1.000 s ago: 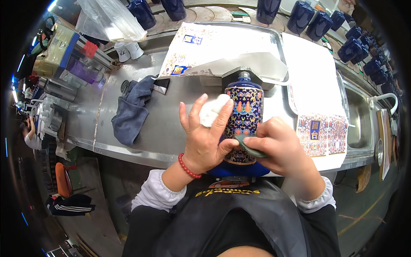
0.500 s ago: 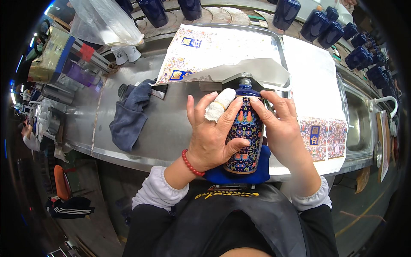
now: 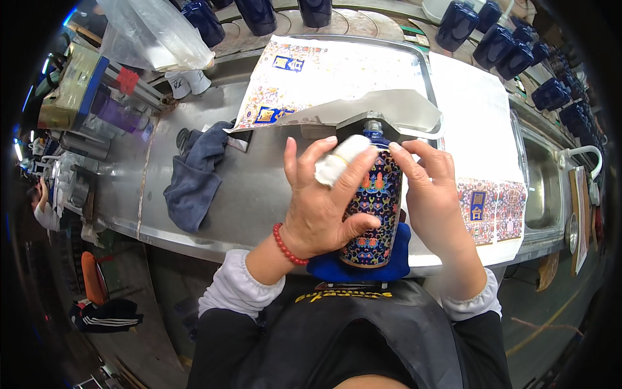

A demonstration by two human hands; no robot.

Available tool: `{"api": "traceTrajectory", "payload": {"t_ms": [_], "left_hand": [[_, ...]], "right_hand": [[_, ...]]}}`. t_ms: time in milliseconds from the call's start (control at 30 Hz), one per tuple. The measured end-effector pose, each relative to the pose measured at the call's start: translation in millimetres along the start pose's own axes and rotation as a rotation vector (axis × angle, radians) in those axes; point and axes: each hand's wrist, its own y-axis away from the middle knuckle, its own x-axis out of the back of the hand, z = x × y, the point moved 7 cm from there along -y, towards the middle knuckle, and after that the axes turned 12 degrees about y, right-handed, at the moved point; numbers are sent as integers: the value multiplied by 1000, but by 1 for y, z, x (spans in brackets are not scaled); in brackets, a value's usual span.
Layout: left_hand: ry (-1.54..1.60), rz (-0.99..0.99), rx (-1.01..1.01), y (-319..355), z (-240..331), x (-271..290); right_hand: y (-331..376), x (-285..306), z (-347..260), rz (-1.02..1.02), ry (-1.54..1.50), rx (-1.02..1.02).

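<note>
A dark blue bottle (image 3: 376,223) with a colourful floral pattern lies back in front of me, its clear neck pointing away. Its base end rests on a blue cloth pad (image 3: 400,249), and its neck lies at a dark metal bracket (image 3: 353,121). My left hand (image 3: 314,211) presses its index finger near the bottle's shoulder and its thumb on the front; one finger is wrapped in white. The fingertips of my right hand (image 3: 435,201) bear on the shoulder's right edge, where the pattern ends. The bottle's underside is hidden.
Printed floral sheets (image 3: 350,71) lie on a tray beyond the bottle, with more sheets (image 3: 476,129) to the right. A grey-blue cloth (image 3: 194,181) lies left on the steel table. Plain blue bottles (image 3: 457,26) stand along the far conveyor. A sink (image 3: 543,185) is at right.
The bottle has turned slightly, and my left fingers have shifted a little right along its shoulder. My right fingertips have drawn closer together at the edge. On the conveyor, blue bottles have moved right.
</note>
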Motion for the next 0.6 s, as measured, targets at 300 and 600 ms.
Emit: {"api": "traceTrajectory", "payload": {"t_ms": [300,600], "left_hand": [[-71,-35,-35,-4,1,4],[2,49,58,5,-9,6]], "right_hand": [[12,-2,7,19,-31,-38],[14,-4,6,-14,-69,-65]]}}
